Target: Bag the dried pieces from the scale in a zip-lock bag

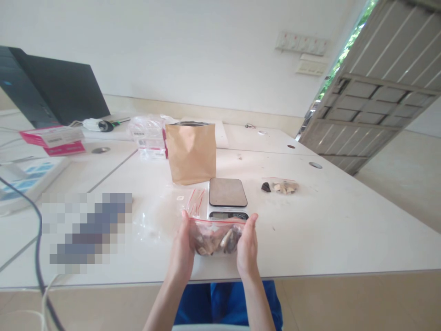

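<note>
Between my two hands is a clear zip bag (215, 239) with a red seal line, filled with brown and greyish dried pieces whose kind I cannot make out. My left hand (184, 248) grips its left side and my right hand (248, 248) its right side, thumbs up near the seal. Just beyond the bag sits a small digital scale (228, 193), its plate bare and its display partly visible. Flat empty zip bags (195, 202) lie left of the scale. Behind it stands a brown paper pouch (192, 154), upright with its top open.
To the right lies another small zip bag (285, 186) of pale pieces, a dark lump (266, 187) at its left end. Pink-and-white boxes (55, 138), a computer tower (62, 87), a power strip (31, 181) and a cable (38, 248) occupy the left. A blurred patch covers something at left.
</note>
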{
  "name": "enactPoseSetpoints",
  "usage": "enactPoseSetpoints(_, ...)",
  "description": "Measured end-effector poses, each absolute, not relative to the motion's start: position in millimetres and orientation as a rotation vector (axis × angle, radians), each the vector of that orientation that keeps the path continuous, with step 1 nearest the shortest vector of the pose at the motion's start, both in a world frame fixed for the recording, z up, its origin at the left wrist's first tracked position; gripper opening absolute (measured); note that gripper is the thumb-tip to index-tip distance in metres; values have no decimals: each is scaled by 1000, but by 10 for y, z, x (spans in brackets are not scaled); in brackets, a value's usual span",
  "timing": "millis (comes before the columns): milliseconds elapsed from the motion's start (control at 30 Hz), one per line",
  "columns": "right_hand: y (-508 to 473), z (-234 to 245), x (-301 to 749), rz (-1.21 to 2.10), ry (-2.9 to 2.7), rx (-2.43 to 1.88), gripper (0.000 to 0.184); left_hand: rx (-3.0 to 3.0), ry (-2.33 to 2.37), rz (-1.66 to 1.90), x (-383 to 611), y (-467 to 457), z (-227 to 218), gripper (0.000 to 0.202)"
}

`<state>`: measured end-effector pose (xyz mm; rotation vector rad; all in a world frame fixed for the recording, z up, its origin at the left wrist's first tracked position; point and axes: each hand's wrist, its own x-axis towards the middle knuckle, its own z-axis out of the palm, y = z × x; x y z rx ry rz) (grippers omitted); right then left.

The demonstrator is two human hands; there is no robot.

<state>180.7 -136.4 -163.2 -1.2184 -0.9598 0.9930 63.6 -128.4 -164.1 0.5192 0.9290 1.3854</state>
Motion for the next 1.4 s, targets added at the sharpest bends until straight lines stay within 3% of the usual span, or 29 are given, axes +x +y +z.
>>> enactPoseSetpoints(200,-1226,-1292,2519,882,-923,-1345,69,1068,1031,1086,438,-1155,-1377,63)
enactPoseSetpoints(400,-610,-1193,3817,565,-815,-1765,70,1488,1135,1377,264,-879,-791,54)
enactPoseSetpoints(567,-332,-1417,4170,-234,-1010,-2073,72,1840,1319,1638,309,-521,-330,47)
enactPoseSetpoints(667,-381,-1612,3963,-440,-1361,-2007,61,2024,1527,1698,329,-235,-188,39)
enactPoseSetpoints(900,-365,-1844,3739,-397,-1759,-2169,52,2080,1920,1629,135,482,-234,44)
enactPoseSetpoints(1067,-255,-1791,3718,-535,-2097,-1939,48,2129,1989,1423,37,707,-331,44)
enactPoseSetpoints(1400,-49,-1463,3194,-105,-2161,-1730,32,2042,2104,1205,-18,411,-105,33)
